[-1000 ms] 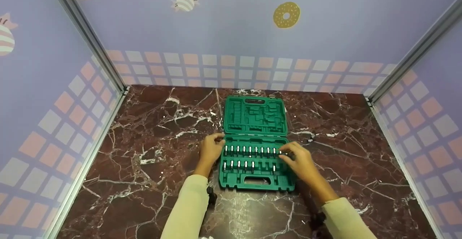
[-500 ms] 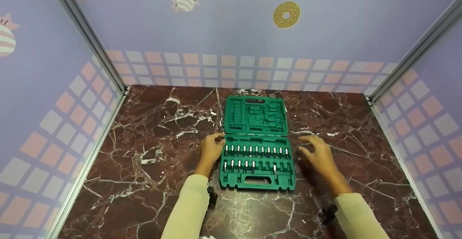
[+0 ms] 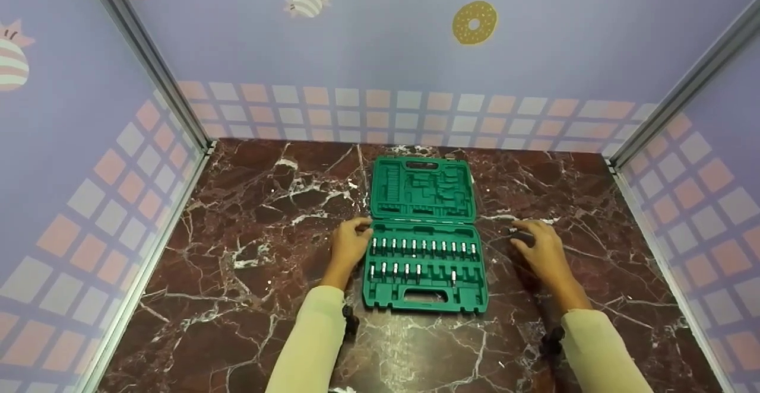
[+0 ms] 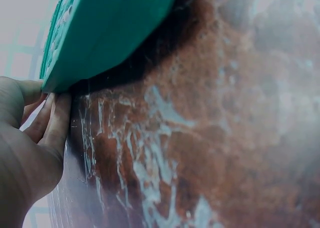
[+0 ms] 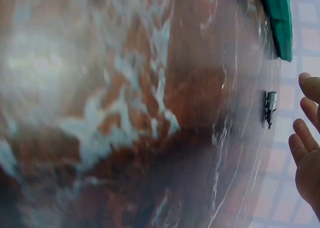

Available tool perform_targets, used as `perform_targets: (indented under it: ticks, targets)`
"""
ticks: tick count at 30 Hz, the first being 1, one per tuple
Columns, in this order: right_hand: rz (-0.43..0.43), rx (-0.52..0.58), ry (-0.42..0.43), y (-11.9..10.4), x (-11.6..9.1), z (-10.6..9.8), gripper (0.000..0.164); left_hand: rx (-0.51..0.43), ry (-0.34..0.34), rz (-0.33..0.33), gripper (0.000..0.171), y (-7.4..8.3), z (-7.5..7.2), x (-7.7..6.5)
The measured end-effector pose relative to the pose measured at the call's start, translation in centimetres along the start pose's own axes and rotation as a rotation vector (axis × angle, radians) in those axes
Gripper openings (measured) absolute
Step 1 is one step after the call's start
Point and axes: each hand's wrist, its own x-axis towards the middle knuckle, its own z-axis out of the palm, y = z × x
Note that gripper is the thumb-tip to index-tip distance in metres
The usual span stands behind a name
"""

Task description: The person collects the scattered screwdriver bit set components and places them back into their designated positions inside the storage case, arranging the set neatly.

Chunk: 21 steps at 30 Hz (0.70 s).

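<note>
A green socket set case (image 3: pixel 424 301) lies opened flat on the marble-patterned table, hinge across its middle. Metal socket bits (image 3: pixel 424 247) fill a row across the near half; a shorter row (image 3: pixel 395 272) sits below, with one bit (image 3: pixel 453 278) apart to the right. My left hand (image 3: pixel 349 244) grips the case's left edge, thumb and fingers on either side of it in the left wrist view. To the right of the case, my right hand (image 3: pixel 541 249) has parted, slightly bent fingers with nothing between them. Small dark-and-silver socket bits (image 5: pixel 270 108) lie on the table just short of its fingertips.
The case's far half (image 3: pixel 423 188) holds moulded hollows with no tools in them. Patterned purple walls (image 3: pixel 380 37) enclose the table at the back and both sides. Marble-patterned tabletop (image 3: pixel 267 238) extends around the case.
My right hand has let go of a socket bit at the right end of the upper row and moved right, to the loose bits. My left hand has stayed at the case.
</note>
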Motion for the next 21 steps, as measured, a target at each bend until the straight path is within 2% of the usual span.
perform_targets:
  ticks: [11,21]
  targets:
    - [0.055,-0.077,-0.119,1.7,1.3,0.3,0.034,-0.019,0.013,0.008,0.020,-0.1,0.2,0.1]
    - [0.007,-0.112,-0.104,2.1,1.5,0.6,0.025,-0.040,-0.007,0.020,0.020,0.2,-0.1,-0.2]
